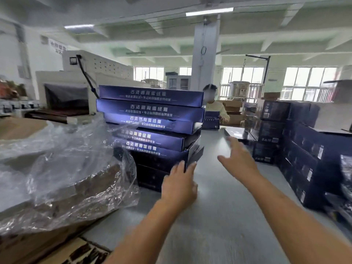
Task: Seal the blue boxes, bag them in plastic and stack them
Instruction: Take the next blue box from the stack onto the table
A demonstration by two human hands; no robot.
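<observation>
**Steady the stack before you reach for the next box**

Your left hand [179, 185] rests against the near corner of the leaning stack of blue boxes [152, 119] on the grey worktop [219, 216]. Its fingers [180, 165] lie flat and fairly close together, touching the lower boxes and gripping nothing. Your right hand [238, 159] is in the air to the right of the stack, fingers spread wide and empty, pointed toward the darker boxes [304, 149] piled along the right edge.

The stack looks uneven: the upper boxes overhang and are skewed against the lower ones, and one lower box juts out at the corner by your left fingertips. Before adding weight, it would be wise to square the pile, pressing with both palms on opposite sides rather than pushing from one corner, which could slide the top boxes off the far side.

Loose clear plastic [76, 168] lies crumpled just left of the stack, touching it and partly draped over its lower left side. Keep it from catching under the boxes as you straighten them.
</observation>
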